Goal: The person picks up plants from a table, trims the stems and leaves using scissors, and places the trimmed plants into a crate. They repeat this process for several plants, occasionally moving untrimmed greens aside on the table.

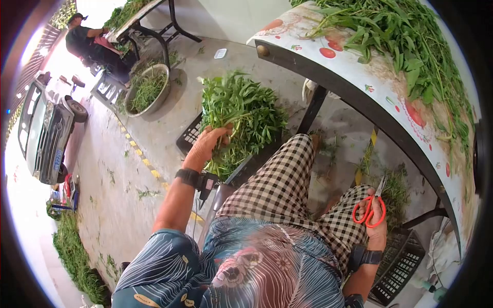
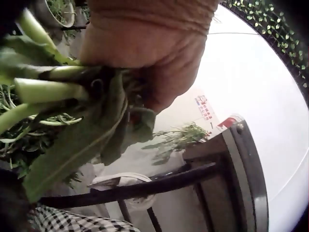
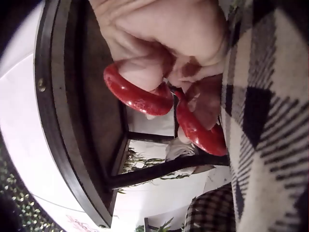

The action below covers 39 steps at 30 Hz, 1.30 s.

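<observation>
In the head view the left hand [image 1: 209, 142] is on leafy green stems [image 1: 241, 113] heaped in a black crate [image 1: 189, 134] beside the person's knee. The left wrist view shows that hand [image 2: 145, 43] gripping thick cut stems [image 2: 50, 91] and leaves. Over the right thigh, the right hand [image 1: 376, 218] holds red-handled scissors [image 1: 368, 211], blades pointing up and away from the body. Seen from the right wrist, the fingers of the hand [image 3: 169, 38] pass through the red handle loops [image 3: 140, 99].
A table with a patterned cover [image 1: 354, 66] bears more greens at the right. Another crate [image 1: 403, 267] stands low right. A round tub [image 1: 155, 102] of stems, a seated person [image 1: 92, 46] and a car [image 1: 49, 133] are at the left. Trimmings lie on the floor.
</observation>
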Each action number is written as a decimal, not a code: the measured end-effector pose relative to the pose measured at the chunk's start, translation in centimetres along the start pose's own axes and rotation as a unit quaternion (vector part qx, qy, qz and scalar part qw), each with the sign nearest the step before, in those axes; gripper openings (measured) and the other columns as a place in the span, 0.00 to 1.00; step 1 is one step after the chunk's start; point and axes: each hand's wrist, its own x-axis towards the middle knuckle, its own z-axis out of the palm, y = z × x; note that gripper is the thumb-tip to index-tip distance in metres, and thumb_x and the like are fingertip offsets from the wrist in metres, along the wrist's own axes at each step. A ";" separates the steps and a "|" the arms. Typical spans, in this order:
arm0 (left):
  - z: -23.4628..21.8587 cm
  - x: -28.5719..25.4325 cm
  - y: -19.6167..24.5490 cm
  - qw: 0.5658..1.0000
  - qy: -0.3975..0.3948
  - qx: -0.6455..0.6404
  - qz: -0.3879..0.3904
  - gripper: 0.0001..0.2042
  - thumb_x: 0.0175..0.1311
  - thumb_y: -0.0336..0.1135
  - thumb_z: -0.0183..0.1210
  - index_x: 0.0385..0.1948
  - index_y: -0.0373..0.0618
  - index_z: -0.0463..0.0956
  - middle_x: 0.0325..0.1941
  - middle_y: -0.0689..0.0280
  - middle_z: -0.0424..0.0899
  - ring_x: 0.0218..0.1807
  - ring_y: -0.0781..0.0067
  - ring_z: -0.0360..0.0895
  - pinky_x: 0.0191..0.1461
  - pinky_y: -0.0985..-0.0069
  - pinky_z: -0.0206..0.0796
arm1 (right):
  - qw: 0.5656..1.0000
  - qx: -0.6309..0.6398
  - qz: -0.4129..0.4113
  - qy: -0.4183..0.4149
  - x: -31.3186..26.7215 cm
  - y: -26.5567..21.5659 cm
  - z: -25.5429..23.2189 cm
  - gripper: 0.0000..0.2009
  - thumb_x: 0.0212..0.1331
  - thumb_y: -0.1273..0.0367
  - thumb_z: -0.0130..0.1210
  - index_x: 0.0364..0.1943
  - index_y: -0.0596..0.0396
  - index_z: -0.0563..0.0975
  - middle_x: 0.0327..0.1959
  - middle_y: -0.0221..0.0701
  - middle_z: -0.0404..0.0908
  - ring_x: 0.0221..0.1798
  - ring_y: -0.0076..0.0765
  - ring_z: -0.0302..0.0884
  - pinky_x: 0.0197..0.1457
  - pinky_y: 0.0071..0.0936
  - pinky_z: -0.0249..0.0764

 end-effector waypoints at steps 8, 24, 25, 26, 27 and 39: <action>0.2 0.1 0.1 0.756 0.096 -0.543 -0.353 0.11 0.54 0.24 0.50 0.40 0.35 0.72 0.35 0.59 0.80 0.34 0.68 0.77 0.37 0.73 0.72 | 0.999 -0.009 0.032 0.015 0.6 0.0 0.1 0.23 0.60 0.55 0.50 0.54 0.52 0.68 0.27 0.28 0.77 0.23 0.18 0.72 0.22 0.17 0.70; 0.4 0.4 -1.2 0.769 0.137 -0.495 -0.381 0.11 0.57 0.31 0.59 0.41 0.39 0.76 0.37 0.67 0.80 0.34 0.75 0.77 0.39 0.76 0.71 | 0.999 0.000 0.048 0.021 0.9 -0.5 0.5 0.22 0.59 0.55 0.51 0.53 0.54 0.68 0.28 0.31 0.78 0.24 0.21 0.73 0.22 0.19 0.71; 0.4 0.5 -0.9 0.763 0.137 -0.501 -0.384 0.12 0.57 0.31 0.59 0.42 0.39 0.75 0.39 0.67 0.80 0.36 0.75 0.77 0.41 0.76 0.71 | 0.998 0.004 0.051 0.021 0.9 -0.5 0.5 0.22 0.59 0.55 0.51 0.53 0.54 0.68 0.28 0.31 0.78 0.24 0.21 0.73 0.22 0.19 0.71; 0.4 0.5 -0.9 0.763 0.136 -0.511 -0.371 0.13 0.57 0.30 0.59 0.43 0.38 0.75 0.39 0.66 0.80 0.36 0.75 0.77 0.41 0.77 0.71 | 0.998 0.008 0.053 0.022 0.9 -0.5 0.5 0.22 0.59 0.55 0.51 0.53 0.53 0.68 0.28 0.31 0.78 0.24 0.21 0.73 0.22 0.19 0.71; 0.3 0.5 -0.9 0.762 0.135 -0.521 -0.359 0.13 0.57 0.30 0.59 0.43 0.38 0.75 0.39 0.66 0.80 0.36 0.75 0.77 0.41 0.77 0.71 | 0.998 0.011 0.055 0.023 1.0 -0.4 0.5 0.22 0.60 0.55 0.51 0.53 0.53 0.68 0.28 0.31 0.78 0.24 0.22 0.73 0.22 0.19 0.71; 0.1 0.5 -1.2 0.759 0.131 -0.537 -0.344 0.11 0.58 0.33 0.58 0.41 0.41 0.76 0.35 0.68 0.80 0.31 0.77 0.76 0.33 0.80 0.69 | 0.999 0.003 0.044 0.025 0.9 -0.5 0.6 0.24 0.59 0.53 0.51 0.54 0.53 0.67 0.28 0.30 0.77 0.23 0.21 0.72 0.22 0.19 0.70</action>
